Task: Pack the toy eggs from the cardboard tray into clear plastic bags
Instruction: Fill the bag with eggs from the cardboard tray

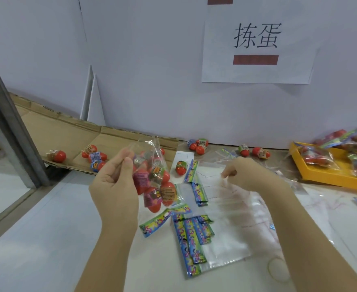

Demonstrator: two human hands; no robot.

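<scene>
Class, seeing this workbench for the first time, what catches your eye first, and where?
First, the clear plastic bag of red toy eggs, pinched by the left hand just left of centre. Next, the white paper sign with large black characters on the wall at upper right. Then the yellow plastic tray of packed bags at the right edge.

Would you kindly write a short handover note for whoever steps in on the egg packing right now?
Left hand pinches the top of a clear bag filled with toy eggs, held above the table.
Right hand is at the stack of empty bags; its grip is blurred.
Done: packed bags lie in the yellow tray.
Left: four eggs on the cardboard tray, plus loose eggs near the wall.
</scene>
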